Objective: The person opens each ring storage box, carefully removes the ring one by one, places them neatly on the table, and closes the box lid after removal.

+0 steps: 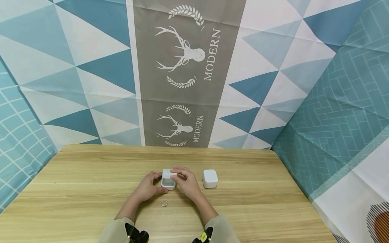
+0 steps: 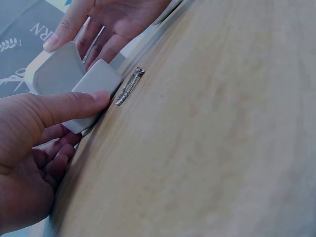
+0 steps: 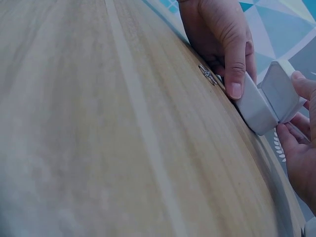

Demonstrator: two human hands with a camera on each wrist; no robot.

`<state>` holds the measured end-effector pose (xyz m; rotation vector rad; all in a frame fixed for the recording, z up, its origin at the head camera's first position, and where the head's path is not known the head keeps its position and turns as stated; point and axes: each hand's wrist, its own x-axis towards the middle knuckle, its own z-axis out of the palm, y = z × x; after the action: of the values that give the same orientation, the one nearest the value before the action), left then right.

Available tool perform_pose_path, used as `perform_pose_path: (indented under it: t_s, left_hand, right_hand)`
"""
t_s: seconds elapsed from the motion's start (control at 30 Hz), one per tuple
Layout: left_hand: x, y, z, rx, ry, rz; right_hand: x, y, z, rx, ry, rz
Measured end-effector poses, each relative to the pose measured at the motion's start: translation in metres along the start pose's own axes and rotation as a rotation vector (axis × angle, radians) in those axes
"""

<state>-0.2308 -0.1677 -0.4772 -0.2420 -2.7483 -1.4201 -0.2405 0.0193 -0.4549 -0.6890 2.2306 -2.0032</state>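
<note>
A small white ring box [image 1: 168, 187] stands on the wooden table with its hinged lid [image 2: 57, 69] raised. My left hand [image 1: 148, 187] grips the base [image 2: 101, 79], thumb on the front wall and the other fingers round the side. The lid is held by my right hand [image 1: 187, 184], which has a fingertip at its upper edge in the right wrist view and the thumb low near the hinge. Most of the box's inside is hidden. In front of the box, nearer to me, lies a silvery ring [image 1: 164, 203] set with small stones; neither hand touches it.
A second white box [image 1: 210, 179], closed, stands on the table [image 1: 252, 209] to the right of my right hand. Patterned cloth [image 1: 185, 101] hangs behind the table's far edge and along both sides.
</note>
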Motion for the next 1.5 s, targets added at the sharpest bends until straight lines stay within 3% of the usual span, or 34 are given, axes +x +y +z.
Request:
perform_pose_path:
  t_s: [0.4, 0.73, 1.5]
  left_hand:
    - [0.001, 0.000, -0.002, 0.000, 0.000, -0.003]
    - [0.002, -0.001, -0.003, -0.004, -0.002, 0.002]
    - [0.002, -0.002, -0.002, 0.000, 0.001, 0.007]
  right_hand:
    - [0.010, 0.030, 0.000, -0.038, 0.030, -0.012]
    - [0.003, -0.001, 0.000, -0.033, 0.001, -0.005]
    - [0.002, 0.000, 0.001, -0.035, 0.012, 0.028]
